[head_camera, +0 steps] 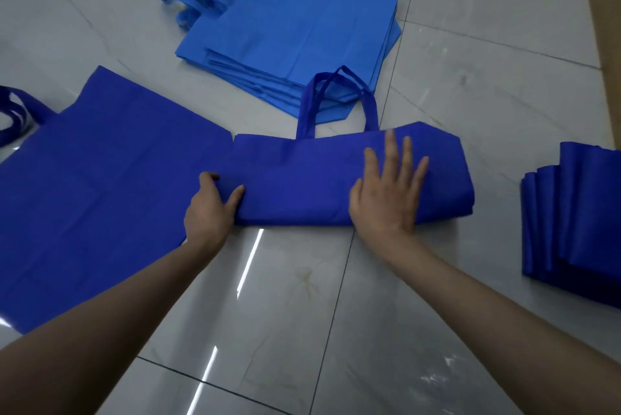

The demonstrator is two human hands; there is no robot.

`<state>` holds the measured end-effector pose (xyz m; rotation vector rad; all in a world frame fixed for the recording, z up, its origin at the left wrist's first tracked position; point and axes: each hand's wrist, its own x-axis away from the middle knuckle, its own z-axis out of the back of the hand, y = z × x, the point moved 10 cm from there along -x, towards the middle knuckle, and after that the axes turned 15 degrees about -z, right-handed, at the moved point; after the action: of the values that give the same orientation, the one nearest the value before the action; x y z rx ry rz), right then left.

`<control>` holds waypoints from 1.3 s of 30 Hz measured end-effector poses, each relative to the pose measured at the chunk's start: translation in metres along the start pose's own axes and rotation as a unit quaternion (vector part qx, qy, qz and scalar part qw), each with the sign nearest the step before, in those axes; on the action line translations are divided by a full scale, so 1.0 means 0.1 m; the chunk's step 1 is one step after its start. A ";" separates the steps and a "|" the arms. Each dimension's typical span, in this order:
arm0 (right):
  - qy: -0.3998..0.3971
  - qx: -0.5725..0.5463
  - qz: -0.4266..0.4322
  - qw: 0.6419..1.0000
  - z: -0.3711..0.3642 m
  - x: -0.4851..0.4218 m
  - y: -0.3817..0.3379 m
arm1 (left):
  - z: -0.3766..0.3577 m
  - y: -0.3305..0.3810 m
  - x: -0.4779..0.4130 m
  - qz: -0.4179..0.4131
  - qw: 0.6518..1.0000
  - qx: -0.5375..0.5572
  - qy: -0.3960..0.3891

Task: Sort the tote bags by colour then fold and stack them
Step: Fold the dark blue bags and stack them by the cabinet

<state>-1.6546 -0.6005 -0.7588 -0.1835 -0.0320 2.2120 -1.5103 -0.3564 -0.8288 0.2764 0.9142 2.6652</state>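
Half-folded dark blue fabric tote bag [336, 179] under both your hands on the tiled floor [470, 45].

Your left hand [210, 209] pinches the bag's left end between thumb and fingers [208, 177]; your right hand [386, 193] lies flat, fingers spread wide, on its right half. The long axis runs left to right between them. The folded dark blue stack [578, 220] lies right of your right fingers, so that hand is nearer.

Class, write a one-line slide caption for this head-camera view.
Both hands, left hand gripping and right hand pressing flat, fold a dark blue fabric tote bag on the tiled floor.
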 end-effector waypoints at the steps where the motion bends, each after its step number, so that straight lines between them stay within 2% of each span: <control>1: -0.034 0.009 0.029 0.999 -0.08 0.08 -0.27 | 0.00 0.02 -0.01 -0.020 1.000 -0.014 -0.005; 4: -0.141 -0.011 0.138 0.980 -0.42 0.38 -1.02 | -0.01 0.10 -0.03 -0.083 0.995 -0.046 -0.006; 6: -0.194 -0.012 0.185 0.963 -0.67 0.50 -1.31 | -0.02 0.10 -0.05 -0.096 0.994 -0.054 0.004; 8: -0.220 -0.005 0.175 0.960 -0.90 0.47 -1.35 | -0.04 0.12 -0.05 -0.104 0.992 -0.072 0.011; 10: -0.225 -0.002 0.164 0.960 -1.05 0.44 -1.31 | -0.07 0.25 -0.06 -0.164 0.979 -0.117 0.021; 13: -0.211 0.002 0.172 0.962 -1.11 0.44 -1.30 | -0.33 0.40 -0.14 -0.257 0.950 -0.171 -0.035; 15: -0.199 0.008 0.181 0.963 -1.10 0.40 -1.26 | -0.50 0.33 -0.17 -0.254 0.946 -0.182 -0.089; 17: -0.195 0.013 0.173 0.965 -1.10 0.29 -1.04 | -0.54 0.24 -0.16 -0.251 0.943 -0.195 -0.095; 25: -0.163 0.071 0.019 0.984 -0.97 -0.27 0.89 | -0.57 0.22 -0.15 -0.235 0.943 -0.207 -0.113; 30: -0.182 0.065 -0.077 0.978 -0.87 -0.31 1.41 | -0.56 0.24 -0.15 -0.226 0.938 -0.225 -0.133; 32: -0.167 0.087 -0.105 0.976 -0.81 -0.30 1.45 | -0.56 0.30 -0.16 -0.219 0.942 -0.217 -0.135; 36: -0.119 0.053 -0.054 0.990 -0.64 -0.39 0.94 | -0.54 0.47 -0.23 -0.188 0.963 -0.169 -0.090; 39: -0.180 0.012 0.058 0.982 -0.73 -0.36 0.37 | -0.58 0.55 -0.25 -0.189 0.965 -0.161 -0.086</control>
<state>-1.6517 -0.6547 -0.8299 0.2357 -0.1969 2.3340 -1.5155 -0.4391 -0.8413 0.2266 0.4180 2.3401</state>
